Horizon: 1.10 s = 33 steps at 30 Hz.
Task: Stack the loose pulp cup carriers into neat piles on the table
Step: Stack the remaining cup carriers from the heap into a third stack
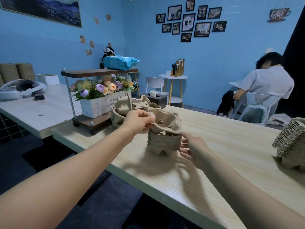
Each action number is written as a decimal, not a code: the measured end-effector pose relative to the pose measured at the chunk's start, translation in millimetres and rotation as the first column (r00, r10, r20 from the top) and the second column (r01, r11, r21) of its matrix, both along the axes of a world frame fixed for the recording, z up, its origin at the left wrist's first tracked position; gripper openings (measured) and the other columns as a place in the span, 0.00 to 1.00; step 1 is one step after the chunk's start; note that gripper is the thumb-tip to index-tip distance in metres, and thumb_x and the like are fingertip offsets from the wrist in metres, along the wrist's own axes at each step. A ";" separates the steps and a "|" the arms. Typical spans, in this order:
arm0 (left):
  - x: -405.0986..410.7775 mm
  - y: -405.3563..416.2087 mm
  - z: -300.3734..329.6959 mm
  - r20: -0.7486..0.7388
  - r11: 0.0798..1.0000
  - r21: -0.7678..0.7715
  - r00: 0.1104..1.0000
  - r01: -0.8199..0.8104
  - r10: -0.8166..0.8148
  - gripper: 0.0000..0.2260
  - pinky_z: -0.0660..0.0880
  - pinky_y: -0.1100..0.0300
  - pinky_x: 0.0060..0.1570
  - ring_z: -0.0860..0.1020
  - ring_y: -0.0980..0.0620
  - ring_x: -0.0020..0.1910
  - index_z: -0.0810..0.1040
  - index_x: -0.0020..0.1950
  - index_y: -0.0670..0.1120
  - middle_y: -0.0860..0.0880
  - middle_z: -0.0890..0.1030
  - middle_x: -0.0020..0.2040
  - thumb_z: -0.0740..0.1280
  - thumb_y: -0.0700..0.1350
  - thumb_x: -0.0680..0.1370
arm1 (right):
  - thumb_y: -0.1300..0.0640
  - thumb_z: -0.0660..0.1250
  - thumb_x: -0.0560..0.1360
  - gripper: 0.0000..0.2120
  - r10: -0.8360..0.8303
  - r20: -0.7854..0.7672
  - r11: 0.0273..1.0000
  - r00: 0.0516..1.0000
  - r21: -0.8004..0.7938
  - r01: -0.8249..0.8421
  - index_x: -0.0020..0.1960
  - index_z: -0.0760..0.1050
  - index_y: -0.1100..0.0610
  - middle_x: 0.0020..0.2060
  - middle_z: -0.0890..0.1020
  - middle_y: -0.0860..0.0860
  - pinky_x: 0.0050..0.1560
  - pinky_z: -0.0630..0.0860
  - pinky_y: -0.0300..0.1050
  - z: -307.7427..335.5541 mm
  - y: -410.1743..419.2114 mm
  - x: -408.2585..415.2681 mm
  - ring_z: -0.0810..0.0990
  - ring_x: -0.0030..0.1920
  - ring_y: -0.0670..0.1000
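Dim bluish room light, soft shadows on the table [214, 162], wide-angle bending at edges, slightly soft focus

Single head-worn wide-angle view, looking forward and down across table [214, 162], near both outstretched forearms.

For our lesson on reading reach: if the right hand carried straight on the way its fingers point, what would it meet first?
Most likely the pile of carriers: the right hand sits beside the pile's lower right side, fingers aimed at it. Whether they already touch is unclear.
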<state>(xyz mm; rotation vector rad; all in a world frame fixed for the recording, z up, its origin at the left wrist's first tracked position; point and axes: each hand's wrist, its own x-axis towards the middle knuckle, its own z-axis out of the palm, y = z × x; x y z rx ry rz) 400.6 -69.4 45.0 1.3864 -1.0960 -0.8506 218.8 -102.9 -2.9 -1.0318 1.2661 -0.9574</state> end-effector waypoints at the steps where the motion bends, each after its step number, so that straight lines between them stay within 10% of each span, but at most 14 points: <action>1: -0.4 -1.7 2.4 -0.003 1.000 0.008 1.000 0.006 -0.006 0.06 0.77 0.53 0.46 0.78 0.56 0.29 0.75 0.42 0.44 0.47 0.79 0.36 0.69 0.35 0.74 | 0.52 0.62 0.78 0.12 -0.013 -0.001 1.000 1.000 -0.009 0.013 0.42 0.72 0.61 0.39 0.74 0.55 0.39 0.74 0.42 2.2 -1.7 -1.1 0.74 0.37 0.51; 10: 9.8 -3.2 -0.5 0.004 0.996 0.012 0.996 0.083 -0.084 0.05 0.77 0.50 0.52 0.78 0.60 0.26 0.74 0.48 0.42 0.46 0.78 0.37 0.68 0.35 0.75 | 0.50 0.62 0.76 0.11 0.045 -0.101 0.995 0.994 -0.084 -0.054 0.49 0.76 0.57 0.47 0.76 0.54 0.40 0.71 0.43 17.7 -16.9 6.8 0.73 0.47 0.52; 22: 12.4 -18.8 -24.5 0.189 0.999 0.040 0.982 0.013 -0.020 0.05 0.72 0.69 0.31 0.75 0.60 0.27 0.75 0.42 0.44 0.50 0.75 0.32 0.71 0.39 0.74 | 0.62 0.63 0.72 0.07 0.089 -0.196 0.990 0.977 -0.089 -0.108 0.47 0.78 0.55 0.43 0.74 0.53 0.44 0.70 0.48 22.2 -22.1 9.9 0.70 0.45 0.53; 33: 24.4 -32.9 -38.4 0.390 0.998 -0.061 0.921 0.018 0.007 0.05 0.74 0.66 0.43 0.78 0.52 0.43 0.77 0.51 0.45 0.47 0.80 0.46 0.68 0.43 0.77 | 0.59 0.62 0.76 0.09 0.074 -0.180 0.985 0.981 -0.140 -0.100 0.55 0.76 0.53 0.47 0.78 0.53 0.45 0.75 0.49 4.7 -40.6 18.0 0.74 0.44 0.52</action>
